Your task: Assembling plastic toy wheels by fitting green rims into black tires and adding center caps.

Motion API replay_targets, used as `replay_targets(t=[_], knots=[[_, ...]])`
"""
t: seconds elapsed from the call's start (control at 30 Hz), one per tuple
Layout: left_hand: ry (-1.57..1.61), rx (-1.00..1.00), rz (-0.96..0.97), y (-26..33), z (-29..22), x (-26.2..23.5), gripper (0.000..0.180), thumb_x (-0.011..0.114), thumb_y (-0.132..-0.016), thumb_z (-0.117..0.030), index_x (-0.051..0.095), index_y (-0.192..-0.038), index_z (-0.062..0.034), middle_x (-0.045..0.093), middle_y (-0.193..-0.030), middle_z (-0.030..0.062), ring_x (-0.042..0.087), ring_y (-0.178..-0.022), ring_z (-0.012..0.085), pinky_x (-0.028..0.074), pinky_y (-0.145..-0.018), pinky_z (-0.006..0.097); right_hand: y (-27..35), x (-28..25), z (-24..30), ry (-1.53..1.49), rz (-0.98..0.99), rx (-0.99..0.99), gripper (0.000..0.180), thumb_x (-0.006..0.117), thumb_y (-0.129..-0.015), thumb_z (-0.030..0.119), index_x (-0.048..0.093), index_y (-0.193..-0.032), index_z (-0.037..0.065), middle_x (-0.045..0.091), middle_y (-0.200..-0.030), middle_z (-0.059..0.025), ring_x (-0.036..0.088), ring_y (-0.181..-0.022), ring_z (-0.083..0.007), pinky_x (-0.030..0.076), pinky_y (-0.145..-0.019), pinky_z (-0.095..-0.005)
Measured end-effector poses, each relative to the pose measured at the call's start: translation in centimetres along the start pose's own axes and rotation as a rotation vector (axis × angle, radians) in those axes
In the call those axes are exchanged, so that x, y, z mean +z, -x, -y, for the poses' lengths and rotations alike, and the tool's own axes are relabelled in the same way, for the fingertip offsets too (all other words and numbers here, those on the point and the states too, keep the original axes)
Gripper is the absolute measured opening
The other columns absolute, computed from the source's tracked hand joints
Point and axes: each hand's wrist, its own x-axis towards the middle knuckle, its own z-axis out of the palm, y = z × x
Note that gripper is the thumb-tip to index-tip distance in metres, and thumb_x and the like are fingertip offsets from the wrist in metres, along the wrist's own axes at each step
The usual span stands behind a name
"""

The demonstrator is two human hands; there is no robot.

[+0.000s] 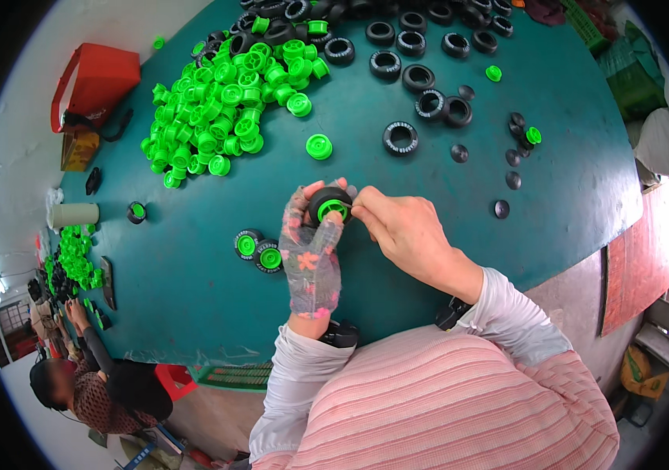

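My left hand point(312, 262), in a grey fingerless glove with pink flowers, grips a toy wheel point(329, 197), a black tyre around a green rim. The thumb presses against the rim's face. At the wheel's right edge, the thumb and fingers of my right hand point(406, 229) are pinched together. Something thin seems to stick out of that pinch toward the rim, too small to name. Left of the glove lie two fitted wheels point(269, 258), touching each other. A loose green rim point(319, 146) lies just beyond my hands, and a loose black tyre point(400, 139) farther right.
A large heap of green rims point(217, 110) covers the table's far left, with many black tyres point(385, 65) beyond and right. Small black discs point(502, 208) are scattered at right. A single wheel point(137, 211) sits near a cream cylinder point(74, 215). Another person point(88, 384) works at lower left.
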Motion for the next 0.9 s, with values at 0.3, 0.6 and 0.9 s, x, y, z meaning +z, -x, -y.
replay_targets(t=[0.3, 0.6, 0.9], knots=[[-0.149, 0.121, -0.04, 0.4, 0.1, 0.8, 0.042, 0.068, -0.093, -0.002, 0.054, -0.133, 0.0004, 0.063, -0.127, 0.0185, 0.063, -0.117, 0.0259, 0.05, -0.103, 0.035, 0.0, -0.5, 1.1, -0.337, 0.115, 0.251, 0.018, 0.054, -0.102, 0.02, 0.059, -0.093, 0.005, 0.062, -0.062, -0.011, 0.06, -0.053, -0.0307, 0.045, -0.053, -0.0415], [-0.051, 0.18, -0.081, 0.1, 0.9, 0.8, 0.043, 0.07, -0.09, 0.003, 0.056, -0.131, -0.0001, 0.063, -0.127, 0.0171, 0.064, -0.115, 0.0262, 0.051, -0.101, 0.035, -0.6, -0.4, 0.2, -0.354, 0.13, 0.203, 0.021, 0.055, -0.102, 0.021, 0.059, -0.092, 0.004, 0.059, -0.059, -0.0131, 0.057, -0.05, -0.0325, 0.044, -0.052, -0.0428], [-0.504, 0.303, -0.053, 0.2, 1.0, 0.7, 0.036, 0.068, -0.092, 0.003, 0.059, -0.127, -0.0002, 0.067, -0.121, 0.0128, 0.065, -0.109, 0.0202, 0.052, -0.097, 0.032, -0.6, 1.3, -0.7, 0.066, -0.022, 0.021, 0.016, 0.057, -0.101, 0.016, 0.057, -0.09, 0.004, 0.059, -0.059, -0.0123, 0.059, -0.053, -0.0312, 0.042, -0.051, -0.0409]])
